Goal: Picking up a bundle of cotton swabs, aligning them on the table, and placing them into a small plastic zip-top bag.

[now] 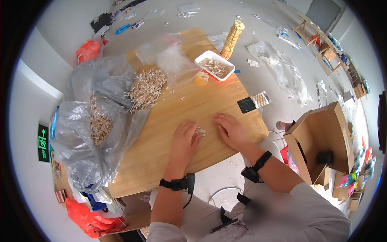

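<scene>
On the wooden table [209, 99], my left hand [184, 135] is closed round a small bundle of cotton swabs [200, 132], whose ends stick out beside the thumb. My right hand [232, 131] rests on the tabletop a little to the right, fingers stretched out and apart from the bundle, with nothing visible in it. A loose heap of cotton swabs [146, 88] lies farther left, on the edge of a grey plastic bag [78, 155]. More swabs [99, 123] fill the bag's opening. A few single swabs [176, 95] lie near the heap.
At the far right corner stands a white tray [198, 61] holding swabs, with a yellow packet [201, 78] beside it. A black block [246, 105] with swabs in a row sits at the right edge. Clear plastic bags [175, 66] cover the far side. Right of me is an open cardboard box [322, 137].
</scene>
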